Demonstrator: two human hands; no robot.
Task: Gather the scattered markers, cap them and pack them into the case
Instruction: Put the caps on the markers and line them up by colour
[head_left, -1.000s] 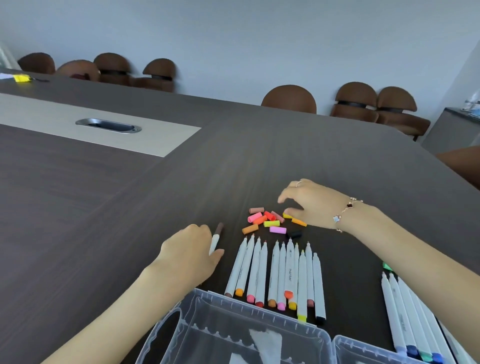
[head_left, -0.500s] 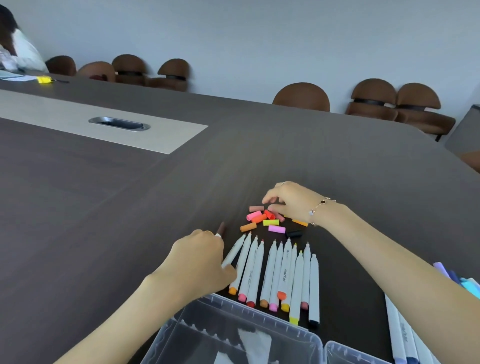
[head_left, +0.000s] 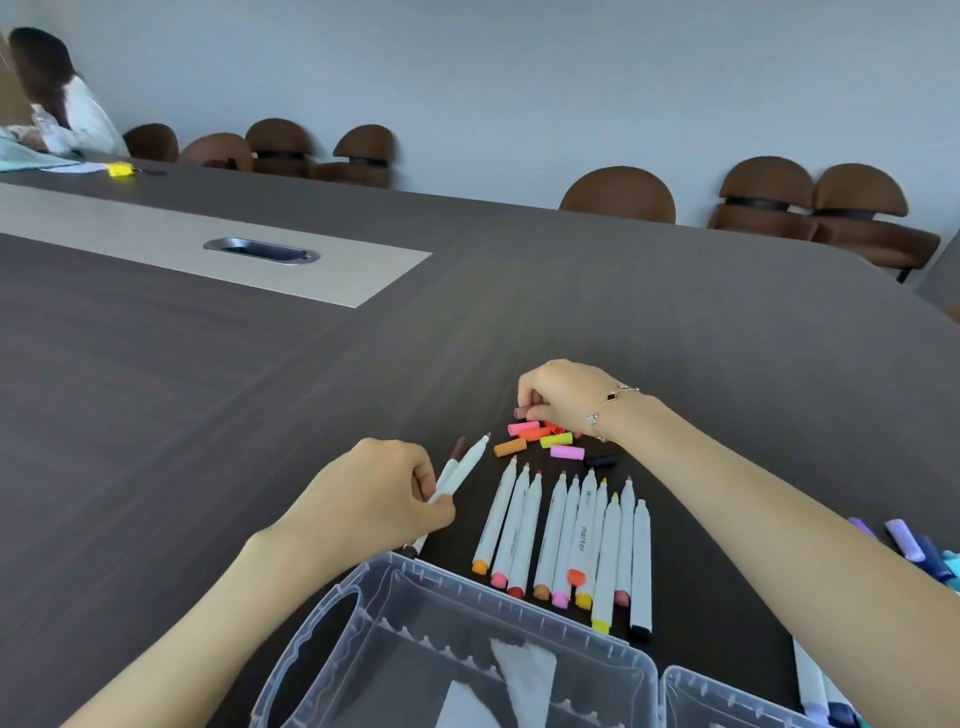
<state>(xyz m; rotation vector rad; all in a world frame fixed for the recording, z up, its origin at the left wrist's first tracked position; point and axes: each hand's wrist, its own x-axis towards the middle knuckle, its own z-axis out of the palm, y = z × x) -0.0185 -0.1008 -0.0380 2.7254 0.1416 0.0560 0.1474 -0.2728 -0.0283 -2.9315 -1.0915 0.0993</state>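
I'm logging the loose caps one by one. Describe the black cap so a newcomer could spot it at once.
Start at the row of white markers lying beyond the clear case. Past their uncapped tips sits a cluster of small caps. The black cap lies at its right edge, beside the pink cap, the only dark one there.

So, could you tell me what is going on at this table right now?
A person is sorting markers. The left hand holds two white-barrelled markers, one with a brown cap. The right hand pinches a brownish cap at the pile of loose coloured caps. A row of uncapped white markers lies on the dark table, beside the open clear plastic case.
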